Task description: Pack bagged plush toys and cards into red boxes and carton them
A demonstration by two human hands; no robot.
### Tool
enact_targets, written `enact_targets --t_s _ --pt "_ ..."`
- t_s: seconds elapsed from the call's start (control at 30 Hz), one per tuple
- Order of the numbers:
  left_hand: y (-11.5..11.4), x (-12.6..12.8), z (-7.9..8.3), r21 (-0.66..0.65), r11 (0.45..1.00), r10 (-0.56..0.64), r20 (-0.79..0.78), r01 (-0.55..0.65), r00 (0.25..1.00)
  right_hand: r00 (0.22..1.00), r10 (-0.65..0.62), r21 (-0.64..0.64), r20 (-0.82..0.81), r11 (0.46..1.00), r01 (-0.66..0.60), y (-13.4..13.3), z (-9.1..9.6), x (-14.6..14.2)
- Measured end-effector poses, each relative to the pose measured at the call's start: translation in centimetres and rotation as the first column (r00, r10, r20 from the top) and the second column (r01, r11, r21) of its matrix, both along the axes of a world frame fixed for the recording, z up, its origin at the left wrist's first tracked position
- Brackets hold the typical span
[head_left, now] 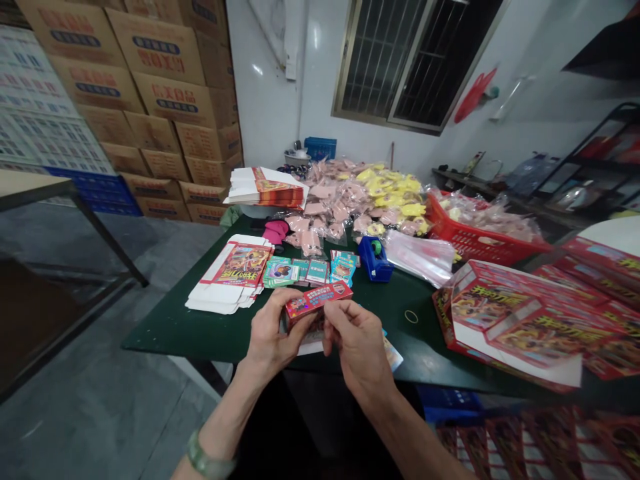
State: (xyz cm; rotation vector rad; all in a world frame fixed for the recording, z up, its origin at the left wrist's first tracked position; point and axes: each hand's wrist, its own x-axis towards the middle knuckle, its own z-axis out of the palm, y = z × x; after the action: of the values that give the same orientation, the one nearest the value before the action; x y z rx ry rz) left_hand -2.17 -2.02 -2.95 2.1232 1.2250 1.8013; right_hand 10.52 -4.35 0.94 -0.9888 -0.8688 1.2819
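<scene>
My left hand point(273, 337) and my right hand point(356, 343) together hold a small red printed box point(316, 300) just above the near edge of the dark green table point(200, 327). The fingers of both hands are curled round the box ends. Under my hands lie some cards or flat sheets, partly hidden. Rows of small card packs point(310, 271) lie just beyond the box. A stack of flat unfolded cartons point(231, 275) sits to the left of them.
A blue tape dispenser point(375, 259) stands mid-table, clear bags point(420, 257) beside it. Pink and yellow packets point(360, 197) pile up at the back, next to a red basket point(480, 240). Large red display boxes point(515, 320) fill the right. Cardboard cartons point(150, 100) stack at the left wall.
</scene>
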Motion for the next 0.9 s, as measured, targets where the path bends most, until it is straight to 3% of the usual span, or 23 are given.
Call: enact_targets --t_s 0.17,0.43,0.6,0.67,0.73,0.83,0.9 --pt "0.4 -0.9 1.5 0.088 0.987 -0.118 -0.187 0.136 0.975 1.000 -0.008 -0.038 0.008 0.999 0.008 0.2 0.5 0.1" --pt "0.8 -1.8 3.0 -0.066 0.971 -0.233 -0.451 0.228 0.862 0.997 -0.014 -0.040 0.075 0.999 0.017 0.4 0.4 0.2" --pt "0.6 -2.0 4.0 -0.161 0.935 -0.356 -0.378 0.318 0.855 0.982 -0.052 -0.001 0.184 0.999 0.052 0.9 -1.3 0.2" --pt "0.7 -1.4 3.9 -0.110 0.946 -0.324 -0.313 0.304 0.893 0.976 -0.063 -0.033 0.206 0.997 0.072 1.1 -2.9 -0.1" --pt "0.9 -0.5 3.5 -0.005 0.976 -0.212 -0.237 0.217 0.948 0.968 -0.060 -0.085 0.244 0.993 0.083 1.1 -4.7 -0.4" --pt "1.5 0.7 2.9 0.092 0.992 -0.069 -0.160 0.085 0.985 0.957 0.035 -0.110 0.287 0.994 -0.004 0.7 -7.2 -0.5" --pt "1.6 0.4 2.7 0.081 0.993 -0.067 -0.162 0.080 0.985 0.943 0.092 -0.091 0.321 0.994 -0.066 0.4 -8.0 0.1"
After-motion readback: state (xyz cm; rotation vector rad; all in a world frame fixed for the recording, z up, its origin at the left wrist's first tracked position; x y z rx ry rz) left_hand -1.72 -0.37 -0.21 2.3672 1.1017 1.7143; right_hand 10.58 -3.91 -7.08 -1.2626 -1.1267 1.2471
